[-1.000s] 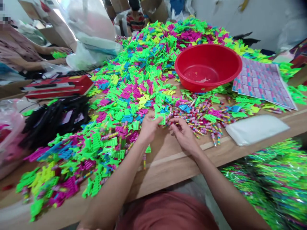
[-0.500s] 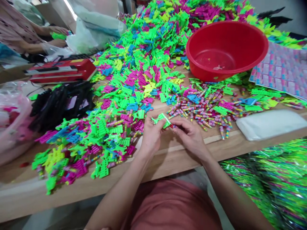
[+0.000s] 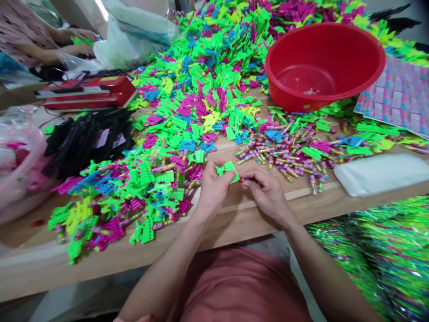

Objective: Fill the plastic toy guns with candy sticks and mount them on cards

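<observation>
Over the wooden table's front part, my left hand (image 3: 214, 185) pinches a bright green plastic piece (image 3: 229, 171) between thumb and fingers. To its right, my right hand (image 3: 266, 190) is closed on a small tube with a red end (image 3: 244, 180), mostly hidden by the fingers. The red end points at the green piece's right edge, close to it; whether they touch is hard to tell. Behind my right hand lies a pile of small pink and yellow tubes (image 3: 284, 147). Green, pink, blue and yellow plastic pieces (image 3: 144, 179) are heaped to the left of my hands.
A red basin (image 3: 325, 62) stands at the back right, beside printed sheets (image 3: 395, 96). A stack of clear bags (image 3: 382, 172) lies at right. At left are black strips (image 3: 87, 138), a red device (image 3: 90, 91) and a pink bag (image 3: 20, 165). Another person's hands (image 3: 80, 40) work at upper left.
The green piece now lies flatter toward the camera in my left hand. A small gap shows between my fingertips, with the red tube end visible there. The view has shifted slightly.
</observation>
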{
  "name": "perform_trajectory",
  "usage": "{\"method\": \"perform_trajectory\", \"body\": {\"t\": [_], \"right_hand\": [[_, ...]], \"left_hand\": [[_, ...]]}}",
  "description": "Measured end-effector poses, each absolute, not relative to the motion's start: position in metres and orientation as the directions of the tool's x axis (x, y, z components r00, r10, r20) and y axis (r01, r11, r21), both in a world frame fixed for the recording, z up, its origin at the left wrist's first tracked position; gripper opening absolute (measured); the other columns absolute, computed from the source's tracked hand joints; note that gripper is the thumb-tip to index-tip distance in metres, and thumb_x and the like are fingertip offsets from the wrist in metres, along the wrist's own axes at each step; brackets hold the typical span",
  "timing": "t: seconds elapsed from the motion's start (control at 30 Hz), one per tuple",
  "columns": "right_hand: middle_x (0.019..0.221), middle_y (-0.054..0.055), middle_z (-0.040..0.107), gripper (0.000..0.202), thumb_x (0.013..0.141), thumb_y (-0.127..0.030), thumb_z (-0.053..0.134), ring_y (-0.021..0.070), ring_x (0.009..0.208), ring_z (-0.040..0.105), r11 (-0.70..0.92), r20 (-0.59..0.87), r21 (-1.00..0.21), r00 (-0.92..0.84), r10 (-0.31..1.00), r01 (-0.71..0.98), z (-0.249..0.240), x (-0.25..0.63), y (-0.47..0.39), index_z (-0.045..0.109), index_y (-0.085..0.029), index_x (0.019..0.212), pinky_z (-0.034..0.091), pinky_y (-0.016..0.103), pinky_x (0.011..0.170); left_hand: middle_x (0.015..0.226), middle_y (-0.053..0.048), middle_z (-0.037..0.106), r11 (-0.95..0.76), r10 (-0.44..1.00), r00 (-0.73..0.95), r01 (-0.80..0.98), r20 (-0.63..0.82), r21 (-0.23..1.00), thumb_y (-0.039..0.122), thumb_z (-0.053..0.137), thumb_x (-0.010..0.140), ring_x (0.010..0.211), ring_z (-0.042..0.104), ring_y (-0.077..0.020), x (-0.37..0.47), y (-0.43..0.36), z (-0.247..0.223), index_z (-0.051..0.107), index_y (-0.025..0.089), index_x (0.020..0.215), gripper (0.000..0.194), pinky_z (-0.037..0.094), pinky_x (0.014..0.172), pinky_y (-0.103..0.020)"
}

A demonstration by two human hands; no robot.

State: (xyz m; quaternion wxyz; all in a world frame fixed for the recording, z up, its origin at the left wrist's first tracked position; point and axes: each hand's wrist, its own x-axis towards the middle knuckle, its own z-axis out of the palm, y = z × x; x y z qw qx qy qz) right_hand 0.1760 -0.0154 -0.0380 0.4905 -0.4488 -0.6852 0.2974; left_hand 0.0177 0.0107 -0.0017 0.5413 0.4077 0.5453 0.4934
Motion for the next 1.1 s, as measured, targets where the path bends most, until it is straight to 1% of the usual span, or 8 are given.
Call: {"method": "perform_trajectory", "body": {"t": [0.17, 0.23, 0.37, 0.5, 0.67, 0.83, 0.97, 1.1], "right_hand": [[0.112, 0.006, 0.075, 0.028, 0.096, -0.018, 0.06, 0.0212, 0.103, 0.069, 0.394, 0.366, -0.877, -0.148, 0.919, 0.277, -0.036, 0.174, -0.019, 0.073, -0.024, 0.121, 0.055, 0.036, 0.09], [0.106, 0.005, 0.074, 0.029, 0.097, -0.017, 0.059, 0.0207, 0.099, 0.068, 0.424, 0.388, -0.862, -0.175, 0.905, 0.278, -0.035, 0.174, -0.02, 0.074, -0.025, 0.12, 0.055, 0.035, 0.087], [0.087, 0.003, 0.066, 0.024, 0.097, -0.016, 0.059, 0.018, 0.082, 0.063, 0.432, 0.401, -0.856, -0.162, 0.901, 0.283, -0.035, 0.173, -0.022, 0.077, -0.023, 0.11, 0.051, 0.03, 0.071], [0.083, 0.002, 0.059, 0.024, 0.098, -0.015, 0.059, 0.0171, 0.078, 0.059, 0.425, 0.399, -0.854, -0.146, 0.905, 0.3, -0.036, 0.17, -0.026, 0.077, -0.023, 0.111, 0.047, 0.029, 0.065], [0.086, 0.003, 0.06, 0.026, 0.099, -0.011, 0.056, 0.0171, 0.08, 0.06, 0.489, 0.458, -0.814, -0.171, 0.872, 0.314, -0.036, 0.164, -0.031, 0.075, -0.023, 0.112, 0.047, 0.029, 0.067], [0.09, 0.005, 0.062, 0.029, 0.1, -0.008, 0.052, 0.0187, 0.085, 0.061, 0.555, 0.524, -0.747, -0.19, 0.83, 0.365, -0.037, 0.163, -0.031, 0.073, -0.02, 0.115, 0.051, 0.031, 0.073], [0.093, 0.005, 0.065, 0.026, 0.1, -0.013, 0.056, 0.0188, 0.087, 0.064, 0.489, 0.427, -0.797, -0.242, 0.871, 0.354, -0.036, 0.17, -0.028, 0.073, -0.022, 0.117, 0.052, 0.031, 0.075], [0.115, 0.007, 0.07, 0.042, 0.1, -0.019, 0.062, 0.0206, 0.104, 0.067, 0.416, 0.342, -0.855, -0.266, 0.901, 0.31, -0.032, 0.176, -0.026, 0.062, -0.025, 0.142, 0.055, 0.034, 0.09]], "left_hand": [[0.068, 0.006, 0.056, 0.216, 0.973, -0.061, -0.08, -0.221, 0.973, 0.021, 0.072, 0.067, 0.051, 0.045, -0.0094, 0.015, 0.01, -0.002, 0.057, 0.022, 0.097, 0.033, 0.033, 0.045, -0.021], [0.069, 0.006, 0.056, 0.208, 0.977, -0.046, -0.05, -0.211, 0.977, 0.02, 0.071, 0.068, 0.051, 0.045, -0.0092, 0.014, 0.009, -0.004, 0.058, 0.022, 0.098, 0.033, 0.033, 0.045, -0.021], [0.072, 0.006, 0.056, 0.169, 0.984, -0.059, 0.014, -0.168, 0.986, 0.023, 0.071, 0.07, 0.053, 0.046, -0.0086, 0.012, 0.005, -0.011, 0.059, 0.022, 0.099, 0.032, 0.034, 0.048, -0.021], [0.074, 0.005, 0.057, 0.155, 0.987, -0.05, 0.005, -0.154, 0.988, 0.026, 0.071, 0.073, 0.055, 0.048, -0.009, 0.01, 0.003, -0.016, 0.057, 0.023, 0.101, 0.031, 0.033, 0.048, -0.021], [0.066, 0.008, 0.054, 0.182, 0.983, -0.024, -0.072, -0.184, 0.981, 0.025, 0.072, 0.072, 0.049, 0.046, -0.0074, 0.008, 0.002, -0.014, 0.055, 0.022, 0.098, 0.031, 0.032, 0.045, -0.02], [0.069, 0.007, 0.063, 0.318, 0.948, 0.054, -0.192, -0.314, 0.928, 0.024, 0.071, 0.068, 0.049, 0.058, -0.0095, 0.008, -0.001, -0.013, 0.049, 0.022, 0.096, 0.036, 0.032, 0.042, -0.018], [0.068, 0.008, 0.062, 0.29, 0.957, 0.047, -0.215, -0.286, 0.933, 0.023, 0.073, 0.07, 0.05, 0.057, -0.0085, 0.005, -0.005, -0.013, 0.05, 0.022, 0.097, 0.035, 0.036, 0.043, -0.017], [0.074, 0.006, 0.06, 0.252, 0.966, 0.114, -0.226, -0.231, 0.941, 0.035, 0.076, 0.079, 0.056, 0.056, -0.009, -0.001, -0.008, -0.013, 0.054, 0.021, 0.1, 0.033, 0.044, 0.046, -0.019]]}}
